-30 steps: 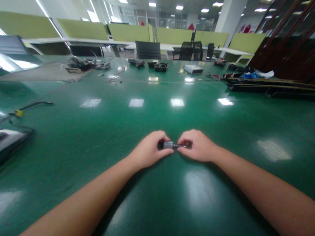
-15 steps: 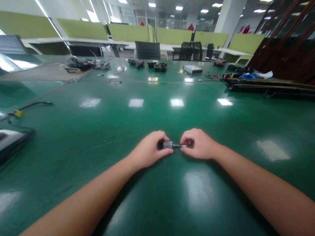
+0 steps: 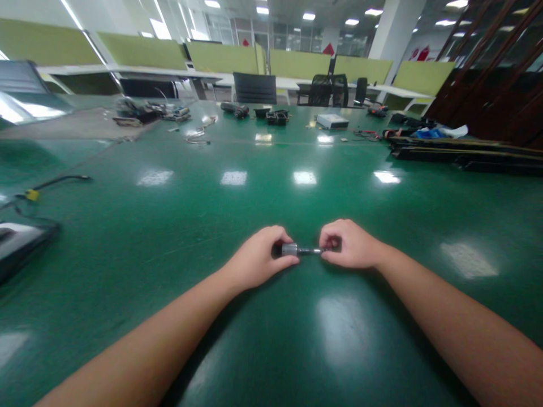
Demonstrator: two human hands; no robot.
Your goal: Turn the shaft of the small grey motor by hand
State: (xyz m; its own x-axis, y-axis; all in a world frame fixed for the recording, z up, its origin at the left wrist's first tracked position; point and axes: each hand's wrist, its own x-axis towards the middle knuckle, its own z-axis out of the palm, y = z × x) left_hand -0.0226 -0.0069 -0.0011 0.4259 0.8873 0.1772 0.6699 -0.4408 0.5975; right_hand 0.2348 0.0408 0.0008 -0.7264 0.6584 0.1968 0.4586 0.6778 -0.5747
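Note:
Thumb and fingers of my left hand [image 3: 258, 257] are closed around a short grey metal cylinder [image 3: 289, 249], whose left end is hidden in the grip. From its right side a thin dark metal rod [image 3: 309, 251] runs level to my right hand [image 3: 350, 246]. That hand pinches the rod's far end between thumb and curled fingers, which cover the tip. Both hands are low over the green tabletop [image 3: 271, 328]. Too little shows to tell the exact kind of the cylinder and rod.
At left lies a grey-black device [image 3: 25, 243] with a black cable [image 3: 63, 180]. Along the far side are a tangle of parts [image 3: 144, 110], black frames [image 3: 275, 116], a white box [image 3: 332, 121] and red wires [image 3: 368, 134]. Long black strips [image 3: 462, 152] lie far right.
My right hand has shifted a little to the right, away from the left hand, and more of the thin rod shows between them. My left hand stays in place.

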